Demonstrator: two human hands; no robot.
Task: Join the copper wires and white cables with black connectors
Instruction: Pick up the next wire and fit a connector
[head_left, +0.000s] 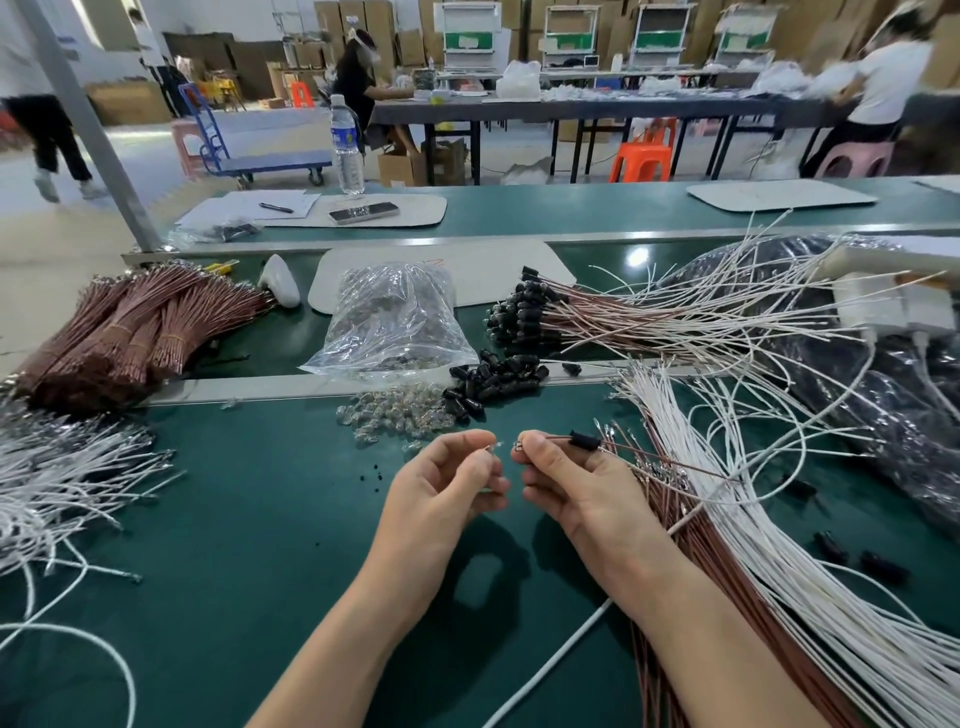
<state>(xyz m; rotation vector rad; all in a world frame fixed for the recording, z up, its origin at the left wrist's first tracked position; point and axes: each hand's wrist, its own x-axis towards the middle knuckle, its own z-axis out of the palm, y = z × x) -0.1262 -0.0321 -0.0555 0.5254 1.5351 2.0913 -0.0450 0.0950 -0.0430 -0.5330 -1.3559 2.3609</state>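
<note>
My left hand (451, 486) pinches a small clear glass bulb (496, 446) between thumb and forefinger, above the green mat. A few centimetres to its right, my right hand (576, 488) pinches the end of a copper wire (670, 461) that carries a black connector (584, 440) threaded on it. The wire runs off to the right over a fan of loose copper wires and white cables (753, 545). Just beyond my hands lie a pile of loose black connectors (493, 382) and a scatter of clear bulbs (395, 415).
Bundled copper wires (130, 332) lie at the left, with white cables (57, 483) below them. A clear bag of bulbs (392, 317) stands in the middle, finished wire sets with black connectors (524, 317) to its right. A water bottle (347, 145) stands on the far bench.
</note>
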